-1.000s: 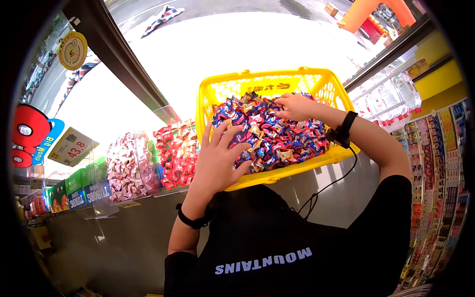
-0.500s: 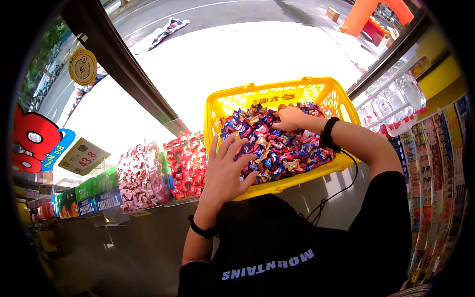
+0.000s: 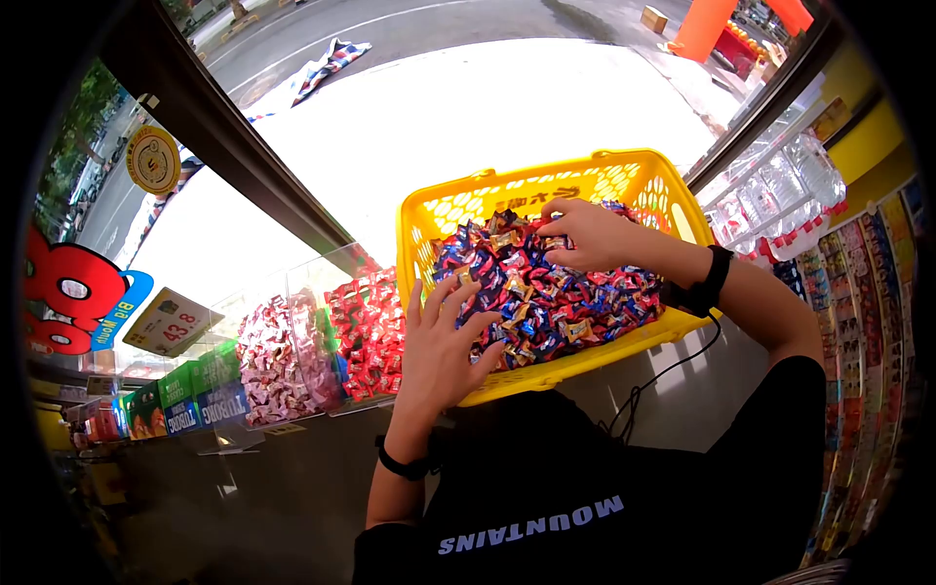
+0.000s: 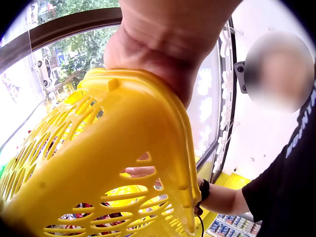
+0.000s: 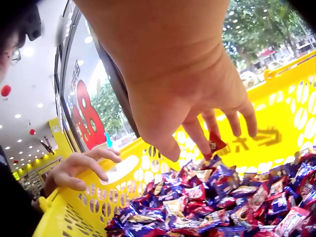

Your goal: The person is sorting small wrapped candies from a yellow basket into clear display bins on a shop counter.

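A yellow plastic basket [image 3: 546, 180] is heaped with wrapped candies [image 3: 556, 292] in blue, red and gold. My left hand [image 3: 444, 341] rests on the near left rim, its fingers spread over the sweets. In the right wrist view the left hand [image 5: 81, 170] lies across the basket [image 5: 281, 89] wall. My right hand [image 3: 585, 234] is over the far part of the pile. The right wrist view shows the right hand [image 5: 187, 98] pinching a red candy [image 5: 216, 143] just above the candies [image 5: 222, 197]. The left wrist view is filled by the basket [image 4: 123, 148].
Clear bins of red sweets [image 3: 366, 322] and pink sweets [image 3: 278, 356] stand left of the basket, with a 43.8 price tag [image 3: 166, 322] and green boxes [image 3: 195, 390] beyond. Bottled water [image 3: 780, 190] and packed shelves [image 3: 868, 322] are at the right. A dark window frame [image 3: 244, 156] runs behind.
My right hand has shifted a little to the right over the far candies, its fingers closing on one. My left hand has stayed on the near rim.
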